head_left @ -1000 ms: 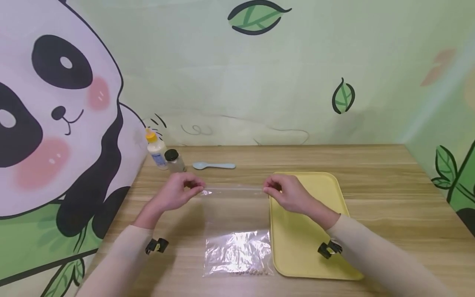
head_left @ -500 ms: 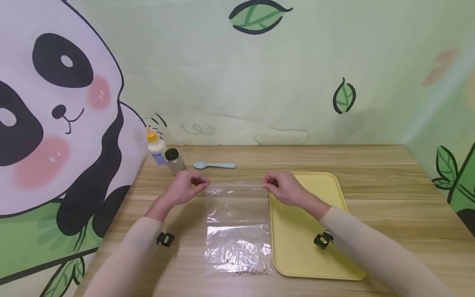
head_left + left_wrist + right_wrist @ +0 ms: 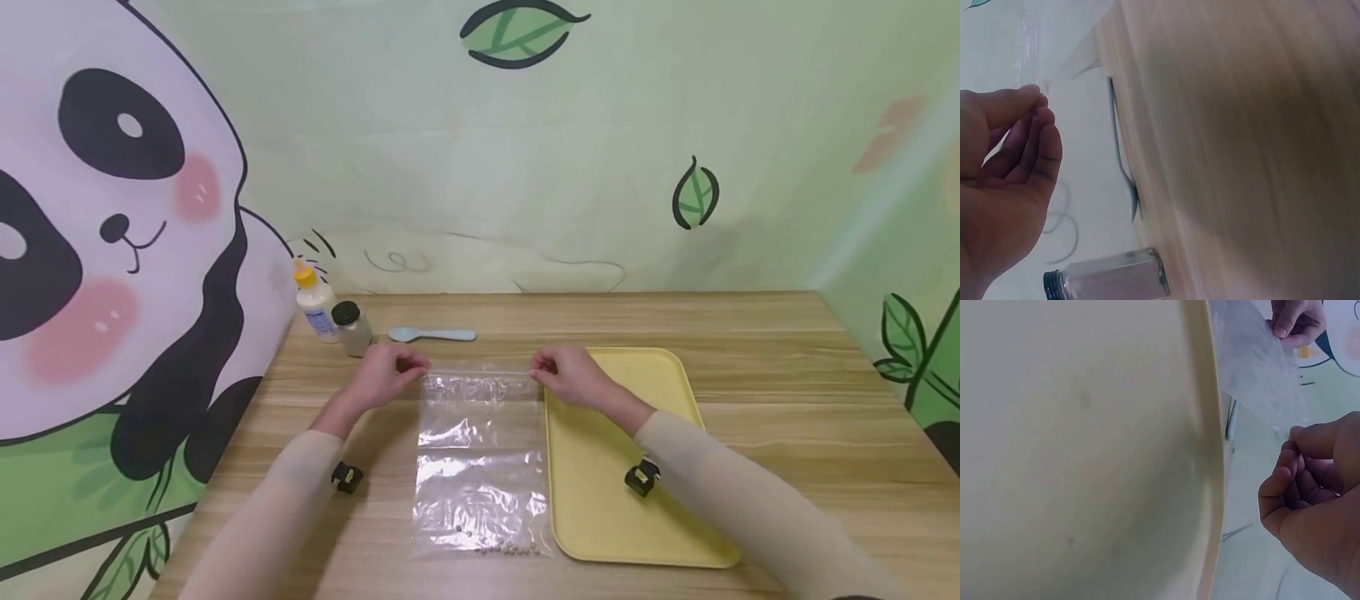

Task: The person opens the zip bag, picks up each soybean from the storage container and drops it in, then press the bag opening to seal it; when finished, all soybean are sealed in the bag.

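Note:
A clear zip bag [image 3: 480, 479] hangs between my two hands, its top edge stretched across and its lower part over the table. Several small round pale beads [image 3: 513, 549] lie along its bottom, mostly toward the right corner. My left hand [image 3: 381, 375] pinches the bag's top left corner between thumb and finger. At the top right corner, my right hand [image 3: 573, 377] pinches the edge the same way. In the right wrist view both the right hand [image 3: 1316, 494] and the left hand [image 3: 1297, 322] show at the bag's edge.
A yellow tray [image 3: 618, 500] lies right of the bag, under my right forearm. Behind my left hand stand a black-lidded jar [image 3: 354, 332] and a white bottle [image 3: 318, 310] with a yellow cap. A light blue spoon [image 3: 432, 334] lies near the wall.
My left hand has moved right and slightly up, closer to the right hand, which has barely shifted. The bag's top edge has narrowed between them and more creases show.

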`<state>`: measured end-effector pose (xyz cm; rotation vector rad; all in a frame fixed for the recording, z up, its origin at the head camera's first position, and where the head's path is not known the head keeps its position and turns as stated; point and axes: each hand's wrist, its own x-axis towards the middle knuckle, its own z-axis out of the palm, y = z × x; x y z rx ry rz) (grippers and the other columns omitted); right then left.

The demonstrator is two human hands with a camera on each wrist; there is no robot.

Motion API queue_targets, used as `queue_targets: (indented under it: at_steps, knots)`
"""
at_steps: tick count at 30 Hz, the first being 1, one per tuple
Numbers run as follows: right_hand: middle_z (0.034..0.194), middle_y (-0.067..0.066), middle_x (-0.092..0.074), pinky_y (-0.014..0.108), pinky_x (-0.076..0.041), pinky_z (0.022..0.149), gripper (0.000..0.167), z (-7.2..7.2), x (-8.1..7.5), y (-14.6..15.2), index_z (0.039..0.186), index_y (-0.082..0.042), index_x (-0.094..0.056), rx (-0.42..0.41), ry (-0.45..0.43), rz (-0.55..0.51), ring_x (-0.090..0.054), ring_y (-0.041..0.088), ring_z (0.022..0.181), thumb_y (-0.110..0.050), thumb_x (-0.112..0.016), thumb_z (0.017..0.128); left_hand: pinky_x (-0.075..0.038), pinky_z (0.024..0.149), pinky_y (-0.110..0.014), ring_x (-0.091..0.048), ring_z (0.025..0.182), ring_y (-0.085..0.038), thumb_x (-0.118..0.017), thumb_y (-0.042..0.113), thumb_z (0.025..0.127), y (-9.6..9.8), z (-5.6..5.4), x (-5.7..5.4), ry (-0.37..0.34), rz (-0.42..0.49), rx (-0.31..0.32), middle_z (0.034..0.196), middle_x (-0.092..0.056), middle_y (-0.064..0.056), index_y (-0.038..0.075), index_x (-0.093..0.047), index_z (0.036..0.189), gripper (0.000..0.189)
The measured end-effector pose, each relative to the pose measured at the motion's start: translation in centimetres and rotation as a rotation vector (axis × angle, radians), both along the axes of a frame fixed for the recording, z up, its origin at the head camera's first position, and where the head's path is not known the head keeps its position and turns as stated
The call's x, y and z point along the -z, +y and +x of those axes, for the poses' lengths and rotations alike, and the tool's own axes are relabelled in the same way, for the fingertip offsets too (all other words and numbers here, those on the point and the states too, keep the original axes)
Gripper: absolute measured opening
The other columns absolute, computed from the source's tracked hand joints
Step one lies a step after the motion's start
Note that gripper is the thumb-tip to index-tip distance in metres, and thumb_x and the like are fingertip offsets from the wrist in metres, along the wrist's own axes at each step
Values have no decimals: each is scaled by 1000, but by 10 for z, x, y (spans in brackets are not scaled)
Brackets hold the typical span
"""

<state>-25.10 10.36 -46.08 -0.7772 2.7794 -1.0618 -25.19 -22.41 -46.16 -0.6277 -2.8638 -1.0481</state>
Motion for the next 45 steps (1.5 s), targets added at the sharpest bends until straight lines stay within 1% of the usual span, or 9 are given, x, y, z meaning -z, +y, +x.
queue_targets:
  at_steps: [12,18,22,25,32,34,38,43,45]
  knots:
    - [76,0,-66,21,-51,62,7,-21,17,-4,87,-8,-70,21,-83,79,-56,10,65,-14,-67,90,-57,76,-28,-65,83,-17,-71,7,86,8,-15,11,-131,-73,-83,91,-71,-7,6,-71,98,12]
    - [77,1,-67,22,-52,61,8,-31,23,-3,86,-9,-71,31,-127,104,-57,12,65,-15,-68,89,-57,74,-26,-64,80,-14,-72,9,85,10,-23,18,-153,-108,-65,88,-69,-4,8,-70,96,11]
    - [74,0,-67,22,-50,57,7,-35,27,-4,84,-9,-71,27,-128,142,-56,12,63,-15,-69,87,-56,72,-26,-63,77,-14,-72,7,84,12,-25,18,-171,-123,-31,85,-69,-4,7,-70,93,9]
    - [73,-2,-67,22,-49,60,6,-36,30,-5,81,-11,-70,23,-108,196,-56,11,63,-15,-70,85,-56,75,-28,-63,78,-15,-72,6,83,15,-27,19,-189,-150,-19,86,-69,-4,7,-71,91,8]
    - [69,-4,-66,29,-50,69,10,-36,28,-10,73,-14,-69,17,-45,279,-56,12,64,-15,-72,82,-55,73,-29,-63,75,-14,-72,7,80,14,-32,27,-157,-204,-4,81,-70,-4,7,-71,85,5]
    - [68,-4,-66,29,-50,68,11,-37,26,-12,71,-14,-69,22,-42,283,-55,12,63,-14,-72,81,-54,72,-30,-62,74,-14,-72,7,80,14,-33,27,-147,-218,-1,80,-70,-4,7,-71,84,4]
    - [67,-3,-65,26,-49,64,11,-38,23,-15,70,-13,-68,27,-60,297,-56,13,61,-12,-71,80,-55,77,-34,-63,80,-17,-71,9,82,15,-33,24,-179,-245,-19,86,-70,-6,7,-70,92,10]
    - [76,4,-68,25,-52,62,4,-38,19,-17,79,-7,-70,40,-68,316,-58,15,65,-11,-71,80,-55,83,-39,-64,88,-23,-70,9,82,17,-33,21,-203,-275,-45,96,-69,-10,8,-68,103,22]
    - [84,8,-70,26,-54,64,10,-37,17,-17,89,-4,-71,51,-81,303,-60,16,69,-11,-70,82,-54,85,-40,-64,91,-24,-71,8,81,17,-34,20,-193,-281,-42,98,-69,-12,6,-68,105,24]
